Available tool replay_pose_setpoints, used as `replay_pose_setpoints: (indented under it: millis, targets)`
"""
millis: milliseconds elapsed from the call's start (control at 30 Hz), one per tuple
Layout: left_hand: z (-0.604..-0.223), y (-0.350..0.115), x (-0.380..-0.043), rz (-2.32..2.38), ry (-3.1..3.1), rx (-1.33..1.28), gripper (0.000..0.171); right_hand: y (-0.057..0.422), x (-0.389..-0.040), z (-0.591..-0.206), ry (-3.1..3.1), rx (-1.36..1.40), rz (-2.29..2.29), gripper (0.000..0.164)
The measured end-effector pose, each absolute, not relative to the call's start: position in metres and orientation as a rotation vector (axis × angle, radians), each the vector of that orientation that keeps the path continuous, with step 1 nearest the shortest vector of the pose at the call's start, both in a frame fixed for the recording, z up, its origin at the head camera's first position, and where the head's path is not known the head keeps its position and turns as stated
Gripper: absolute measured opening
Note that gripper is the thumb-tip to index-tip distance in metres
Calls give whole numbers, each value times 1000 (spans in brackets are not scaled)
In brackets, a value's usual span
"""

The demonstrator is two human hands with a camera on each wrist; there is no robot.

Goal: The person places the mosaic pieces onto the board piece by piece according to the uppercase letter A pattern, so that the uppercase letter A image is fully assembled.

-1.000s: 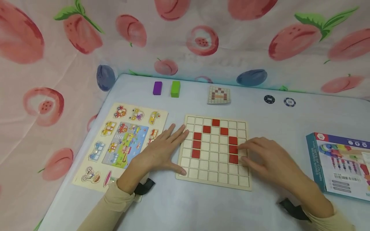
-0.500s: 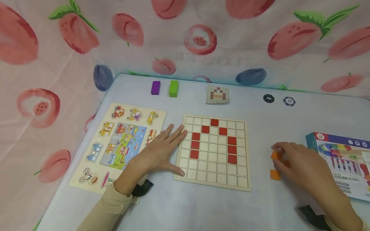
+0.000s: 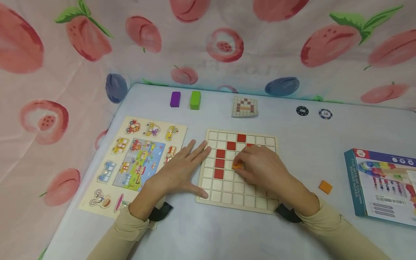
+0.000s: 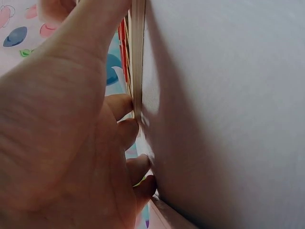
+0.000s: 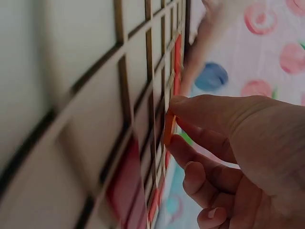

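My left hand (image 3: 177, 171) lies with spread, straight fingers at the left edge of the wooden grid board (image 3: 224, 198). Thumb and fingertips touch that edge, as the left wrist view also shows. Above the middle squares, my right hand (image 3: 268, 168) pinches an orange square tile (image 3: 237, 165) between thumb and fingers. In the right wrist view the orange tile (image 5: 169, 128) is tilted close to the grid. Red tiles (image 3: 220, 163) fill squares on the left and at the top; those on the right are mostly hidden by my hand. Another orange tile (image 3: 325, 186) lies right of the board.
A vehicle puzzle board (image 3: 118, 184) lies at left, partly under my left arm. Behind stand a purple block (image 3: 175, 99) and a green block (image 3: 195, 100), near a pattern card (image 3: 245, 107). Two chips (image 3: 302, 111) and a colourful box (image 3: 383, 187) are at right.
My right hand went from the board to the orange tiles at right, then came back left over the board pinching one. My left hand has stayed in place.
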State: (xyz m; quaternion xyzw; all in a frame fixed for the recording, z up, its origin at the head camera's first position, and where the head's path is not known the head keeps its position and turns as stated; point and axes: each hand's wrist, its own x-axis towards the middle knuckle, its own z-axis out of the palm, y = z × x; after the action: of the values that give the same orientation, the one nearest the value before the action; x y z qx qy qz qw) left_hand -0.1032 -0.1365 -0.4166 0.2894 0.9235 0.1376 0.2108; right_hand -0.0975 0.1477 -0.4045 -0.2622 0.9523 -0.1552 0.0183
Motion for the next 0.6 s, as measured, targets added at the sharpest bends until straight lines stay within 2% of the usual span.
replay_pose_setpoints:
  millis: [100,300,433,600]
  targets:
    - [-416,-139,-103,379,2569,800,137,129,-104,-407,2935,-866,-489,8]
    - [-418,-138,-104,348,2574,795,137,127,-99,-407,2928,-937,-447,6]
    - [-418,-137,-105,360,2568,791,137,142,-89,-405,2916,-922,-489,11]
    - [-419,-138,-103,374,2564,799,137,185,-72,-403,2936,-699,-498,22]
